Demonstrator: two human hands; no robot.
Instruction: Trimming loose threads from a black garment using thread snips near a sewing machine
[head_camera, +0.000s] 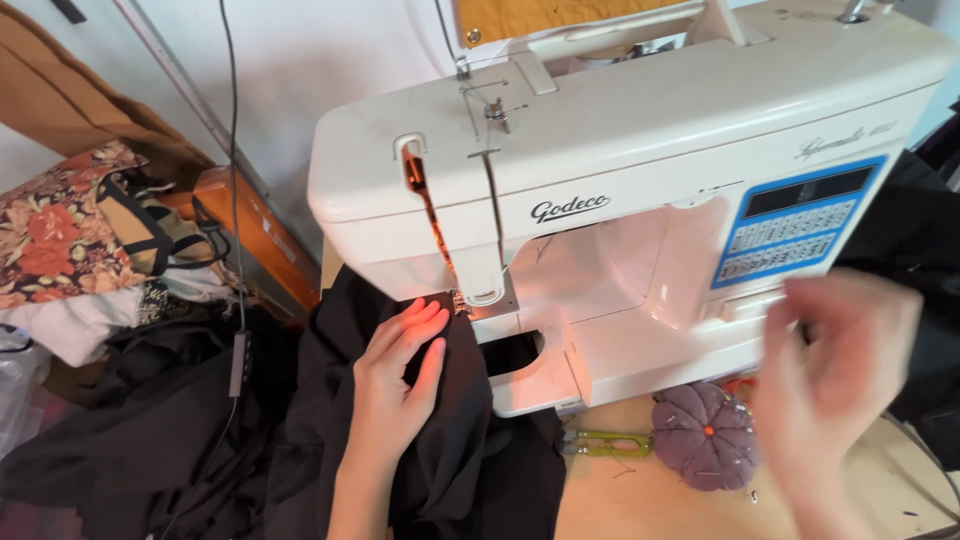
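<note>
Left hand (395, 385): flat and spread, palm down on the black woven fabric (470, 450), fingertips lit pink-orange just beside the presser foot; gripping nothing, only pressing.
Right hand (835, 365): raised in front of the machine's right end, blurred by motion; fingers loosely curled, whether closed on anything cannot be told.
Black fabric: draped over the near left edge of the table (660, 500), bunched under the left hand and running in under the needle area; more dark cloth spilling down to the left.
White plastic sewing machine (620, 170): standing on the table, filling the middle and upper right; blue button panel (795, 225) on its right front, lamp glowing at the needle.
Orange thread (425, 200): running down the slot in the machine's left face towards the needle.
Green-handled thread snips (605, 443): lying flat on the table just in front of the machine's base, between the fabric and the pincushion.
Purple pumpkin-shaped pincushion (705, 437): on the table, near the right hand and partly behind it, pins stuck in it.
Floral patterned cloth (60, 225): heaped at far left, well apart from both hands, with white and dark textiles beside it.
Black cable (235, 200): hanging down the left wall over the heap.
</note>
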